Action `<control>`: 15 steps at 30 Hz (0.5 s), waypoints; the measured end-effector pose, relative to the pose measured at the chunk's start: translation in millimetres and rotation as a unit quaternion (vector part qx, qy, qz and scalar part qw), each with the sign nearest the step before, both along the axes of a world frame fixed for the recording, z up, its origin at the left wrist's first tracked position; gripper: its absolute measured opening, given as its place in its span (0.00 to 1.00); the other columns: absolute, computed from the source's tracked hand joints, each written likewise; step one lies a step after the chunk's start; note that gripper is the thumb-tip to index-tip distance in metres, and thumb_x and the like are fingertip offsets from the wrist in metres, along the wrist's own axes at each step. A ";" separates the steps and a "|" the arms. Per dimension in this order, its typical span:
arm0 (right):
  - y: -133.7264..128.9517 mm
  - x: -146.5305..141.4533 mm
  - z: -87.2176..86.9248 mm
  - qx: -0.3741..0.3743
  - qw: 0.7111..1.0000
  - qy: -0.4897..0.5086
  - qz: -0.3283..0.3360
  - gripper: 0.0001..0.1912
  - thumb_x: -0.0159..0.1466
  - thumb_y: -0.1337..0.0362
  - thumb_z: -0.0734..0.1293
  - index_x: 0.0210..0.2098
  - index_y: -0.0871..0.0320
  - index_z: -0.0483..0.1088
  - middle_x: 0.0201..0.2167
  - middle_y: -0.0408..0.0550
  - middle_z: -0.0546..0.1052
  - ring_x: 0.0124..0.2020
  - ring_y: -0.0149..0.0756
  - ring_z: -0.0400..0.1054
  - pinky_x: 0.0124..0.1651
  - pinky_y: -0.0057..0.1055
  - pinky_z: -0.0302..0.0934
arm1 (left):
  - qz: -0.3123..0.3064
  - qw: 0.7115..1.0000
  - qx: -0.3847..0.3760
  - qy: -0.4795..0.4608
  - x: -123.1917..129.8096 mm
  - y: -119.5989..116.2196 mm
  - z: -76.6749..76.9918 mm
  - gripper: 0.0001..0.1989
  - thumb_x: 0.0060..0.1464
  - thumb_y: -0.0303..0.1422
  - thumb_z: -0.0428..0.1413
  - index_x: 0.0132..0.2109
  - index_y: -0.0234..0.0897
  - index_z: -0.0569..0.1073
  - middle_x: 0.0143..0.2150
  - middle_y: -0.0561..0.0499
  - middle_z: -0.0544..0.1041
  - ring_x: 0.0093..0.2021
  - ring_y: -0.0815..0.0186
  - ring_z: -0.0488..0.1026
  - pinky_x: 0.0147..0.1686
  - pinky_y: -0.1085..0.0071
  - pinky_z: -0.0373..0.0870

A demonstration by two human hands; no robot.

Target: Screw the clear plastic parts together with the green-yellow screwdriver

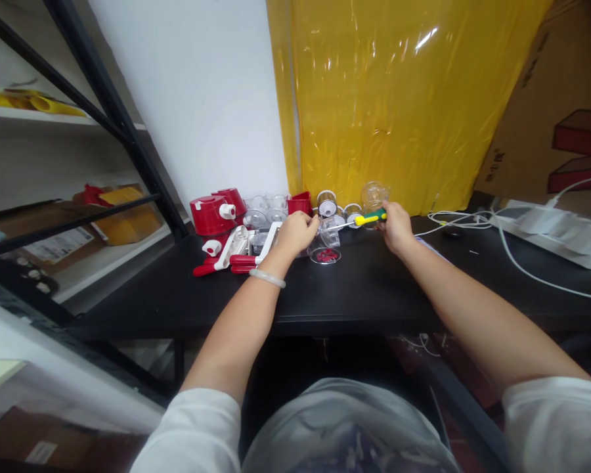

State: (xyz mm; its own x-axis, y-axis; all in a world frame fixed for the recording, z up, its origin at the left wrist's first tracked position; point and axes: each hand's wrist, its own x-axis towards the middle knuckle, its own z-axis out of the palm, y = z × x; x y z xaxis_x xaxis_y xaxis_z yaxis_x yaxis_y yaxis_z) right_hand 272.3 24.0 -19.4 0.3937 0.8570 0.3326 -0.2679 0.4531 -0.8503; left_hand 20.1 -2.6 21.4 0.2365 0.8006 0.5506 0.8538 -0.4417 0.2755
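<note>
My right hand (398, 227) is closed round the green end of a screwdriver (369, 217) with a yellow and green handle. Its thin metal shaft points left toward my left hand (298, 232). The fingers of my left hand are pinched together near the shaft's tip; what they hold is too small or hidden to make out. Below that spot stands a round clear cup (326, 255) with small red pieces in it. Red housings (209, 215), white frames with red handles (232, 253) and several clear plastic cups (266, 211) crowd the area left of my left hand.
White cables (473, 220) and a power strip (546, 226) lie on the black table (345, 295) at right. Yellow wrapped sheeting (398, 98) and a cardboard box (556, 118) rise behind. A shelf rack (123, 125) stands at left.
</note>
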 end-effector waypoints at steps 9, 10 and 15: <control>-4.6 -1.5 4.7 -0.031 0.997 0.060 0.038 0.20 0.60 0.44 0.67 0.28 0.53 0.64 0.20 0.38 0.64 0.18 0.29 0.58 0.22 0.30 0.56 | 0.000 1.000 -0.003 0.002 0.5 -4.2 2.3 0.25 0.68 0.41 0.46 0.31 0.36 0.81 0.41 0.41 0.82 0.44 0.56 0.77 0.47 0.63 0.70; -4.4 -1.3 4.4 -0.031 0.998 0.050 0.024 0.23 0.61 0.40 0.66 0.28 0.53 0.64 0.19 0.39 0.64 0.17 0.29 0.57 0.21 0.30 0.55 | 0.000 1.000 -0.003 0.001 0.4 -3.8 2.1 0.25 0.68 0.41 0.46 0.31 0.36 0.81 0.41 0.41 0.82 0.44 0.56 0.77 0.47 0.63 0.70; -1.6 -0.9 1.6 -0.016 0.999 -0.010 -0.028 0.30 0.58 0.31 0.65 0.26 0.52 0.62 0.13 0.35 0.55 0.13 0.29 0.51 0.18 0.31 0.53 | -0.001 1.000 -0.001 -0.004 -0.3 -0.6 0.5 0.25 0.68 0.42 0.46 0.30 0.36 0.80 0.40 0.41 0.82 0.43 0.57 0.77 0.46 0.64 0.70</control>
State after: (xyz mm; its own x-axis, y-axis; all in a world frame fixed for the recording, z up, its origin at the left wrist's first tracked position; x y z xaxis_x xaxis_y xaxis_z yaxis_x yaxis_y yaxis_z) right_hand 271.3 22.3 -17.9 0.4345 0.8444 0.3132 -0.2255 0.4387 -0.8699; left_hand 19.8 -3.2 21.9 0.2347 0.8009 0.5509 0.8506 -0.4436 0.2825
